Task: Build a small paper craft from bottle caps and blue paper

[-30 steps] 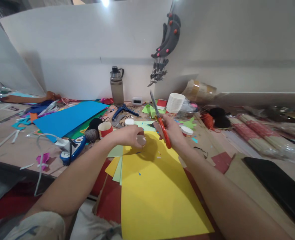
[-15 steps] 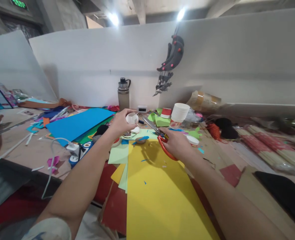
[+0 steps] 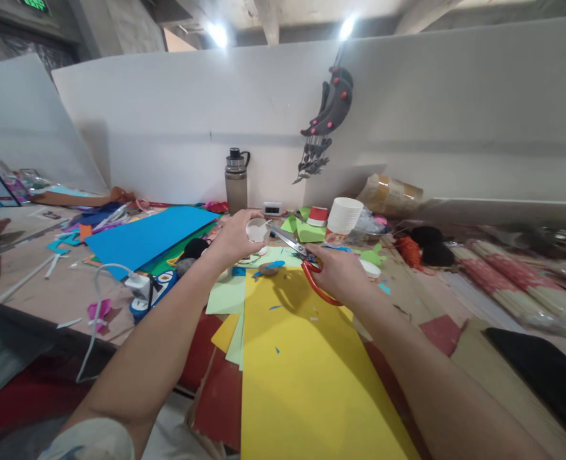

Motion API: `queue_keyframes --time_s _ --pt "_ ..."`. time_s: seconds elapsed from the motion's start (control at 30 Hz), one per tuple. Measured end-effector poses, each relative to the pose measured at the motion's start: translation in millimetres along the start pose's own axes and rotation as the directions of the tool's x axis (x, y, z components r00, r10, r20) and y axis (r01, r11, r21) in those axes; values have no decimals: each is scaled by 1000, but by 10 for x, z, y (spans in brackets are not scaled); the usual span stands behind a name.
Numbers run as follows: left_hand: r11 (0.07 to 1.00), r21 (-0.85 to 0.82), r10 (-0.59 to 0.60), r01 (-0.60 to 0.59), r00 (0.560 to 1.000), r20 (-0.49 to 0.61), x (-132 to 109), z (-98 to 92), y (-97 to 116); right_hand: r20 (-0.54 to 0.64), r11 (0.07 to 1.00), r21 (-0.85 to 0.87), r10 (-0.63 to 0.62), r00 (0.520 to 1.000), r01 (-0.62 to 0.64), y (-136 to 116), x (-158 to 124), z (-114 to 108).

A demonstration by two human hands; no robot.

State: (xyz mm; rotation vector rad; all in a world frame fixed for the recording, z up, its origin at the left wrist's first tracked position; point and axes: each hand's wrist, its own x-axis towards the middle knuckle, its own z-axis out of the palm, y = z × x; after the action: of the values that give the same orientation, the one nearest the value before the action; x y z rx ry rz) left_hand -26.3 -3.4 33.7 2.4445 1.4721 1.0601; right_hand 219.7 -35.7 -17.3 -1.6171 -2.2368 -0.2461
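Scissors point(image 3: 293, 243) are sitting in my right hand point(image 3: 339, 269), fingers curling round the red handles, blades pointing at the round white piece point(image 3: 256, 230)! My left hand point(image 3: 236, 239) is pinching that piece between thumb and fingers, holding it near the yellow sheet's point(image 3: 314, 377) far end
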Motion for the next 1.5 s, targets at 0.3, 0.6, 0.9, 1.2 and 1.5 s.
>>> queue_keyframes --time_s 0.3,0.6,0.9,1.2,1.5 --pt "1000 14 12 -12 1000 2 -1 -34 18 -7 1000 18 -2 1000 3 10 3 -4" --pt "998 47 33 -33 999 -10 4 -32 3 -1 1000 -9 -11 1000 11 -7 0 -40" --pt "1000 12 14 -14 1000 1 1 -33 -11 7 999 -43 -23 1000 23 -18 -1 -60" --pt "998 -53 -33 35 999 25 16 -63 -12 -1 998 -63 -22 1000 22 -6 -1 -33" --pt "939 -322 -80 120 988 136 20 -102 -92 46 998 -66 -21 999 24 -15 1 -78"
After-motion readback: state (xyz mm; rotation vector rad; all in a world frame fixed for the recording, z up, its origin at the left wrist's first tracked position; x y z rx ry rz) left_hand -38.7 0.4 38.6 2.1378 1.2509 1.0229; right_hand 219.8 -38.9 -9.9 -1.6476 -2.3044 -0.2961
